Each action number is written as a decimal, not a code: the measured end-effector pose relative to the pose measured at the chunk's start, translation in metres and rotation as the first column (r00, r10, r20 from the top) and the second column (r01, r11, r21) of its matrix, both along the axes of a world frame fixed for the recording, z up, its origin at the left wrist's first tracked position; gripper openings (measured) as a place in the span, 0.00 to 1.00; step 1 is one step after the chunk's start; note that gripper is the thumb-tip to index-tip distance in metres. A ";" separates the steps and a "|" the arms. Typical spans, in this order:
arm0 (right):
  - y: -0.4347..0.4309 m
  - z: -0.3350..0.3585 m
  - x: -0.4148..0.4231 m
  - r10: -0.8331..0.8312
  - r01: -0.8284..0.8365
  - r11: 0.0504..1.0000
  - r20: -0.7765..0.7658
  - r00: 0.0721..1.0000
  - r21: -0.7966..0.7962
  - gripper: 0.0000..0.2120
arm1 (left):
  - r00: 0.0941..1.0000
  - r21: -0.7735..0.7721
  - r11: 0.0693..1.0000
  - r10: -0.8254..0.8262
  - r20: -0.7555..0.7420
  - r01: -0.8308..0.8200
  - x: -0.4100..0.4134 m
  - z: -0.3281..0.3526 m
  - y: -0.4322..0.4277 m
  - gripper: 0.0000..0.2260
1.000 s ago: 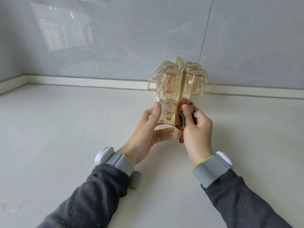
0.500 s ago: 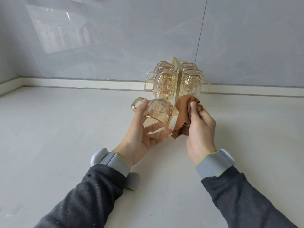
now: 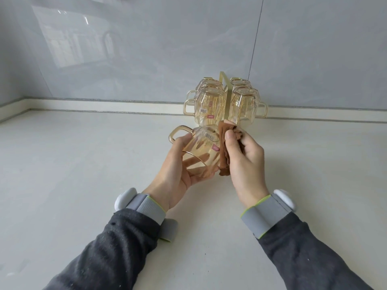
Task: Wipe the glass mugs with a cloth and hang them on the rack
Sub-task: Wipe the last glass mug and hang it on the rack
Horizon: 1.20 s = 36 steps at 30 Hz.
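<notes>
- My left hand [image 3: 178,170] holds the glass mug [image 3: 201,152] just before the rack [image 3: 224,97].
- My right hand [image 3: 245,162] presses the cloth [image 3: 225,143] on it.
- The smooth glass might slip, I think.

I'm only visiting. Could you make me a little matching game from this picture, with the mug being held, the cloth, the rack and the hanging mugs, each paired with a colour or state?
Things
1. held mug
2. cloth
3. rack
4. hanging mugs

States
A. gold, upright near the wall
B. upside down, handles pointing outward
C. brown, pinched in the right hand
D. tilted, gripped by the left hand

Pairs: 1-D, 2-C, 3-A, 4-B
</notes>
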State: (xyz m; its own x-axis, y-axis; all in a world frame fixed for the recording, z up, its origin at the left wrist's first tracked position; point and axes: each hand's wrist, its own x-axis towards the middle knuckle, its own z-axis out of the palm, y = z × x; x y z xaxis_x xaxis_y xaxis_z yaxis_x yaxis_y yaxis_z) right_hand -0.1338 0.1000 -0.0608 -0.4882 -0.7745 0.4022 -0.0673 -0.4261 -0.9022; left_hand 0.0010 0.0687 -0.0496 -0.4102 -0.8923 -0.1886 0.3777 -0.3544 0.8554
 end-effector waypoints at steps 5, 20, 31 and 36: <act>0.000 -0.006 0.001 -0.071 0.017 0.991 -0.413 0.908 -0.132 0.16 | 0.997 -0.088 0.995 0.055 0.062 -0.050 -0.002 -0.001 0.000 0.16; -0.001 -0.017 0.012 -0.149 -0.100 0.943 -0.674 0.724 -0.316 0.16 | 0.975 -0.016 0.978 0.205 -0.089 -0.207 0.003 0.004 0.001 0.15; 0.004 -0.002 0.003 -0.055 0.042 0.997 -0.208 0.977 -0.064 0.12 | 0.987 -0.133 0.983 0.136 0.083 -0.125 -0.002 0.001 0.000 0.17; 0.004 0.000 0.003 -0.077 0.066 0.996 -0.223 0.972 -0.056 0.13 | 0.984 -0.154 0.982 0.128 0.124 -0.109 -0.003 0.000 0.000 0.18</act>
